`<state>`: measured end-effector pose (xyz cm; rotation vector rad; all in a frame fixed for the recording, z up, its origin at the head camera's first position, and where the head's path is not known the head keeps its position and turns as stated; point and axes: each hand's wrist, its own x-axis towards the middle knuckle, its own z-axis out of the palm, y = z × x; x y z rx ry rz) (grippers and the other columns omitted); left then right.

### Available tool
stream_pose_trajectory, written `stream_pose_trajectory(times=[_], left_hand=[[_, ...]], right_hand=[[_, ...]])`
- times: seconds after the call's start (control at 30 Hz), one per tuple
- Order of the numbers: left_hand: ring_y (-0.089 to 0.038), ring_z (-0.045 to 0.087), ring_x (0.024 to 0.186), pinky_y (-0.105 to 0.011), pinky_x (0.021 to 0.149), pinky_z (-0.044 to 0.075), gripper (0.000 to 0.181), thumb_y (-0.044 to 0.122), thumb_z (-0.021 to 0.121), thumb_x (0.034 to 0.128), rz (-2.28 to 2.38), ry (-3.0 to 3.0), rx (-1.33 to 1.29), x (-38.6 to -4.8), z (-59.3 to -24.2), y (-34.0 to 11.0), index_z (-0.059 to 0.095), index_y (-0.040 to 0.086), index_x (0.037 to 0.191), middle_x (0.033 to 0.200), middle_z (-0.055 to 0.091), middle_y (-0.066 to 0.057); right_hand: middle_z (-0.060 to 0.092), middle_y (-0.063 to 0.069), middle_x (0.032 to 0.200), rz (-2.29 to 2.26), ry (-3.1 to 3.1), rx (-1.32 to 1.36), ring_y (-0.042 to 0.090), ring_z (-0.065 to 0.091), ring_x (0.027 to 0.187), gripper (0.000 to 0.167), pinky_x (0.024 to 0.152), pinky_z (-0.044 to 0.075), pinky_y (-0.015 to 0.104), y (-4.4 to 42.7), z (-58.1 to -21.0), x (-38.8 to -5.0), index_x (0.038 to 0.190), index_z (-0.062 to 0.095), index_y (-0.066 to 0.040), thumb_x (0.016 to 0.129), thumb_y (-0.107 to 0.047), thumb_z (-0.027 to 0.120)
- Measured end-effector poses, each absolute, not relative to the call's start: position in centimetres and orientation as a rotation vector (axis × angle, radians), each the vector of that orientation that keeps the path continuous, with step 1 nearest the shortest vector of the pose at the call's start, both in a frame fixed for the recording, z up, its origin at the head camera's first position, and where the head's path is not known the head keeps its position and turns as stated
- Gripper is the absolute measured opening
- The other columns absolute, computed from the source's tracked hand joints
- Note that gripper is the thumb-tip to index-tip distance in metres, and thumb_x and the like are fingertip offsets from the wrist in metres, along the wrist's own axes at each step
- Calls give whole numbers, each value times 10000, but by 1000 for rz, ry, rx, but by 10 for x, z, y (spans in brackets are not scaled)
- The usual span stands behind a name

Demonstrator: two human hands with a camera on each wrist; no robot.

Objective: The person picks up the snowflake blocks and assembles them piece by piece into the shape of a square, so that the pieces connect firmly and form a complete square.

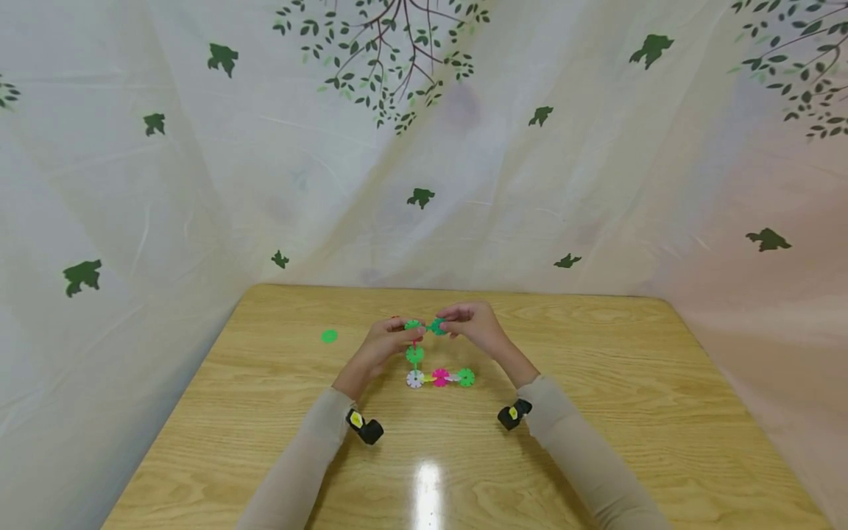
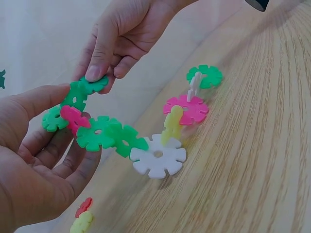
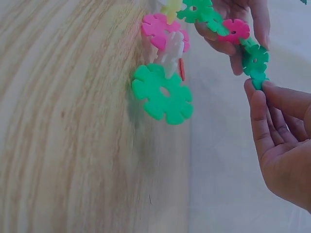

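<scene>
Table (image 1: 662, 405), streaky and wooden, stands by wrinkly, leafy cloth (image 1: 331, 199). Over the table, the left hand (image 1: 380, 346) and the right hand (image 1: 483, 331) pinch a bent chain of flat plastic flowers (image 2: 92, 138).

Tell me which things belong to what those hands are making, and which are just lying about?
In the job: left hand; right hand; the chain of joined flower-shaped discs; the green end disc the right hand pinches.

Lying about, possibly spares: a loose green disc off to the left; a red piece and a yellow piece, apart from the chain.
</scene>
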<state>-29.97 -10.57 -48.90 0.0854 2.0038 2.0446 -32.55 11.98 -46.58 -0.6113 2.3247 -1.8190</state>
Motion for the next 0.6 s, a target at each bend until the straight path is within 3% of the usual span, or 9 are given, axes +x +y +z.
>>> stream_pose_trajectory(times=[0.2, 0.37, 0.47, 0.6], left_hand=[[-153, 699, 996, -296, 903, 586, 310, 202, 731, 953, 2074, 1987, 97, -300, -490, -106, 712, 8, 1194, 1105, 734, -52], [-128, 713, 934, -296, 897, 599, 132, 149, 727, 950, 2102, 1962, 124, -299, -489, -104, 731, 49, 1035, 1011, 745, 4], [-144, 720, 940, -304, 905, 601, 140, 147, 727, 948, 2106, 1963, 115, -298, -487, -103, 731, 46, 1044, 983, 746, 20], [-183, 722, 990, -323, 934, 598, 263, 166, 728, 949, 2092, 1976, 101, -297, -485, -103, 712, 1, 1153, 992, 747, 4]], right_hand=[[718, 322, 1000, -1839, 2304, -617, 114, 719, 753, 219, 716, 643, 341, 120, -469, -327, 1101, 720, 114, 905, 18, 736], [736, 276, 977, -1838, 2293, -614, 393, 734, 837, 219, 721, 643, 328, 121, -469, -327, 1096, 732, 95, 906, -12, 749], [750, 216, 946, -1837, 2292, -610, 507, 697, 884, 223, 735, 644, 348, 121, -468, -326, 1099, 732, 89, 910, -28, 750], [760, 140, 915, -1843, 2279, -596, 424, 725, 846, 232, 775, 645, 432, 120, -468, -326, 1110, 725, 94, 910, -20, 747]])
